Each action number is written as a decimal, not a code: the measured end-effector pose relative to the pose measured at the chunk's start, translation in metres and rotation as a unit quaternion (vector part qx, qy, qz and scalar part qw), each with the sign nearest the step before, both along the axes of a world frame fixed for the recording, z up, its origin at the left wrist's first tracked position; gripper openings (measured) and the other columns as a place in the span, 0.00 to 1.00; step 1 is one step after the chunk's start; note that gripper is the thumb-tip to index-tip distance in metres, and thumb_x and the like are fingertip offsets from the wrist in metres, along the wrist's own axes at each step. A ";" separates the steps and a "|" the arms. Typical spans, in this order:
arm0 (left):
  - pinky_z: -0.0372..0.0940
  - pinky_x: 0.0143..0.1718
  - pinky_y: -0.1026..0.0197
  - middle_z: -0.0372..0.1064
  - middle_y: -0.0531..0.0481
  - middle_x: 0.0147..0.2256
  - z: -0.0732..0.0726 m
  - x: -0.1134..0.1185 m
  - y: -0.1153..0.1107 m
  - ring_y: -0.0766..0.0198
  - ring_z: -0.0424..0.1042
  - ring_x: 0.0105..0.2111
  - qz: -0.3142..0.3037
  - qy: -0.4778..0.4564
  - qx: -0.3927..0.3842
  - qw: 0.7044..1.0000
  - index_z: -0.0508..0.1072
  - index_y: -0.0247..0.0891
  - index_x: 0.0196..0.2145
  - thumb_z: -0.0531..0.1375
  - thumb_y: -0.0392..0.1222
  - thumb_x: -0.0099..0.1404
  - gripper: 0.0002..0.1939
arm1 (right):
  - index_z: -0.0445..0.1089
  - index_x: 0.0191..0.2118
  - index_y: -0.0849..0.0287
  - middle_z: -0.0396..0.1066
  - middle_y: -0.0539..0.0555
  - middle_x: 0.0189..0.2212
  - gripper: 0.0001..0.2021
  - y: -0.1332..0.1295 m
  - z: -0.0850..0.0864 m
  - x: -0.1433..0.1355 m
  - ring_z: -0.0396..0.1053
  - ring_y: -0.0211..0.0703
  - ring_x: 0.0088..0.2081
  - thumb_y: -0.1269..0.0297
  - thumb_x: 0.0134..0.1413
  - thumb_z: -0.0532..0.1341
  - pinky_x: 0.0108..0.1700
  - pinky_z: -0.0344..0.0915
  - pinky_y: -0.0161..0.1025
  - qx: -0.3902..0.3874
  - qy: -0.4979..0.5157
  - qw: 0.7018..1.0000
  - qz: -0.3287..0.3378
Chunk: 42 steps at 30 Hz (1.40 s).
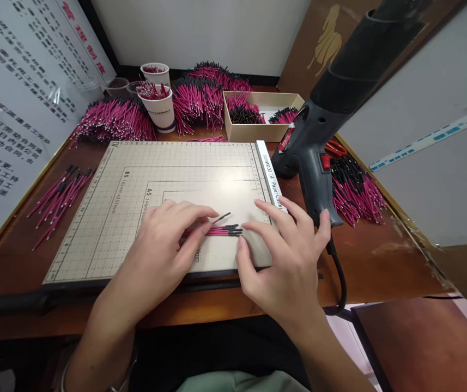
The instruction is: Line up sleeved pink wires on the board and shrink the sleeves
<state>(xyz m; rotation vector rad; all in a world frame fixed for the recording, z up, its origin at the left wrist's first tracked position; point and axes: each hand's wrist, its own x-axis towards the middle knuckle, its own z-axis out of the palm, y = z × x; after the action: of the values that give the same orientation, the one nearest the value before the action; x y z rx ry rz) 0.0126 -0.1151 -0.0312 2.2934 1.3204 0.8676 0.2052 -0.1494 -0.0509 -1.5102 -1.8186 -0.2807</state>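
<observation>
My left hand (171, 234) pinches a small bunch of pink wires (217, 231) whose black-sleeved ends point right. One wire sticks up at an angle from the bunch. My right hand (284, 245) is just beyond the black tips, its fingers spread and thumb apart, with nothing visible between them. Both hands are over the beige gridded board of a paper cutter (135, 163). The left ends of the wires are hidden by my left hand.
A heat gun (319, 147) stands nose-up right of the cutter, its cord hanging down. Wire piles (114, 120) lie behind, left and right. Paper cups (159, 109) and a cardboard box (266, 130) hold more wires. The cutter's handle (8, 304) runs along the front left edge.
</observation>
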 end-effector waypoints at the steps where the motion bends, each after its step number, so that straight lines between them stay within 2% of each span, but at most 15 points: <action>1: 0.61 0.46 0.56 0.78 0.60 0.42 0.000 0.000 0.000 0.64 0.73 0.42 0.001 0.001 0.001 1.000 0.75 0.46 0.48 0.56 0.40 0.80 0.07 | 0.75 0.39 0.54 0.79 0.50 0.53 0.04 0.000 0.000 0.000 0.70 0.58 0.62 0.64 0.63 0.62 0.75 0.39 0.64 0.000 0.001 1.000 0.002; 8: 0.62 0.45 0.54 0.79 0.56 0.41 0.004 0.001 0.000 0.60 0.74 0.41 0.003 -0.001 -0.011 1.000 0.77 0.44 0.47 0.58 0.42 0.78 0.07 | 0.74 0.37 0.54 0.80 0.50 0.51 0.03 0.000 -0.001 0.001 0.71 0.55 0.60 0.66 0.63 0.63 0.75 0.42 0.62 0.012 0.014 1.000 0.014; 15: 0.62 0.43 0.52 0.78 0.53 0.37 0.007 0.002 0.001 0.59 0.73 0.37 0.016 -0.026 -0.043 0.999 0.80 0.45 0.46 0.58 0.42 0.76 0.10 | 0.74 0.37 0.54 0.81 0.52 0.50 0.02 0.000 0.000 0.000 0.73 0.58 0.59 0.67 0.63 0.64 0.72 0.46 0.69 0.003 0.030 0.999 0.014; 21: 0.64 0.47 0.48 0.77 0.51 0.36 0.007 0.003 0.001 0.57 0.73 0.38 0.032 -0.038 -0.067 0.997 0.81 0.44 0.46 0.59 0.45 0.74 0.11 | 0.74 0.37 0.54 0.81 0.52 0.50 0.03 0.000 0.000 0.000 0.73 0.57 0.59 0.67 0.64 0.64 0.72 0.47 0.68 0.004 0.031 0.999 0.020; 28: 0.64 0.47 0.50 0.77 0.53 0.36 0.007 0.002 0.000 0.61 0.72 0.35 0.036 -0.040 -0.070 0.996 0.81 0.46 0.45 0.57 0.44 0.76 0.11 | 0.74 0.39 0.54 0.80 0.52 0.51 0.03 0.000 0.000 0.001 0.72 0.56 0.59 0.65 0.64 0.62 0.73 0.46 0.66 0.000 0.028 0.999 0.030; 34: 0.63 0.48 0.48 0.78 0.50 0.37 0.008 0.002 0.002 0.55 0.74 0.40 0.031 -0.044 -0.096 0.994 0.81 0.45 0.47 0.61 0.49 0.72 0.12 | 0.73 0.37 0.54 0.80 0.52 0.50 0.03 0.000 0.000 0.000 0.72 0.57 0.59 0.65 0.63 0.62 0.72 0.46 0.67 -0.012 0.037 0.999 0.024; 42: 0.63 0.44 0.51 0.77 0.53 0.35 0.008 0.001 0.002 0.61 0.71 0.32 0.025 -0.032 -0.090 0.995 0.80 0.46 0.47 0.59 0.43 0.73 0.11 | 0.72 0.37 0.54 0.80 0.51 0.51 0.02 -0.003 0.003 0.003 0.71 0.56 0.60 0.66 0.62 0.62 0.73 0.45 0.67 -0.009 0.048 0.998 0.049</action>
<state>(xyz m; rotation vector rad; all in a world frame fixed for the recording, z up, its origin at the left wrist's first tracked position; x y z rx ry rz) 0.0140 -0.1134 -0.0236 2.0862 1.3737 0.7960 0.2078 -0.1524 -0.0479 -1.4173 -1.8171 -0.1428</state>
